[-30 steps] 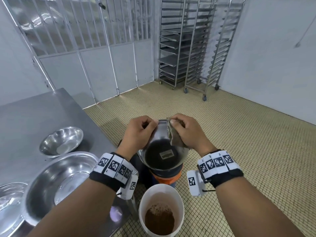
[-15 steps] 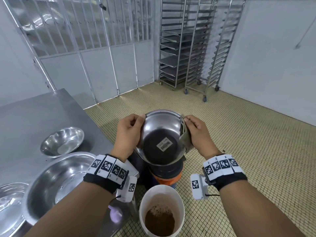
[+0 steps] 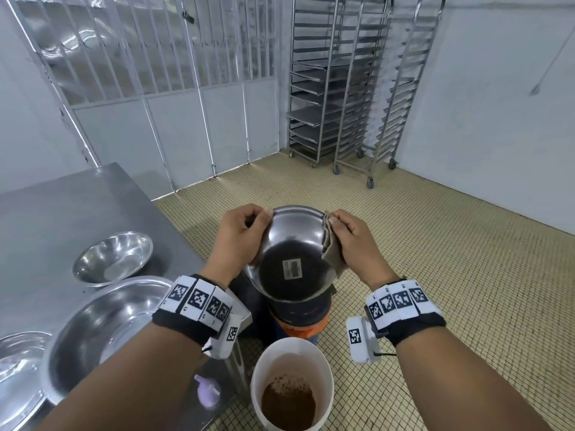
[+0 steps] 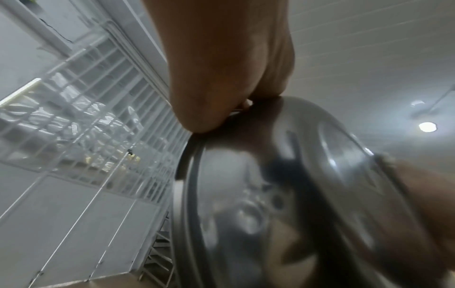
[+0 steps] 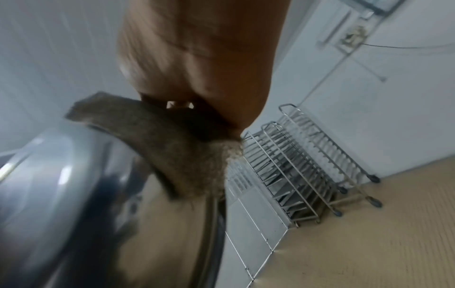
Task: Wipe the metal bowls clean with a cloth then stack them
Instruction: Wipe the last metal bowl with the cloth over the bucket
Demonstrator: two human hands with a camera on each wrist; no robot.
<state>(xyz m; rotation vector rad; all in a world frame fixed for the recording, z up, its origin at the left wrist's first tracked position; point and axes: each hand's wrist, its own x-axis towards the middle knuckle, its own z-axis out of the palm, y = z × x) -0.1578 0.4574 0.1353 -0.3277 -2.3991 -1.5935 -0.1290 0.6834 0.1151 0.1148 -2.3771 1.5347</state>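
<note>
I hold a small metal bowl (image 3: 292, 244) upright on edge in mid air, its labelled underside facing me. My left hand (image 3: 241, 234) grips its left rim, fingers curled over the edge (image 4: 209, 115). My right hand (image 3: 351, 241) pinches a tan cloth (image 3: 333, 256) against the bowl's right rim; the cloth (image 5: 172, 148) wraps over that edge. The bowl's inside is hidden. On the steel table (image 3: 77, 200) at left sit a small bowl (image 3: 113, 258), a large bowl (image 3: 99, 331) and part of another bowl (image 3: 15, 374).
A white bucket (image 3: 292, 353) with brown powder stands on the tiled floor below my hands, next to a dark container with an orange band (image 3: 301, 325). Two wheeled tray racks (image 3: 351, 88) stand in the far corner. A barred gate (image 3: 155, 57) closes the back wall.
The bowl has turned up from tilted to nearly on edge, its labelled base facing me. My right hand with the cloth slid from the top rim round to the right rim.
</note>
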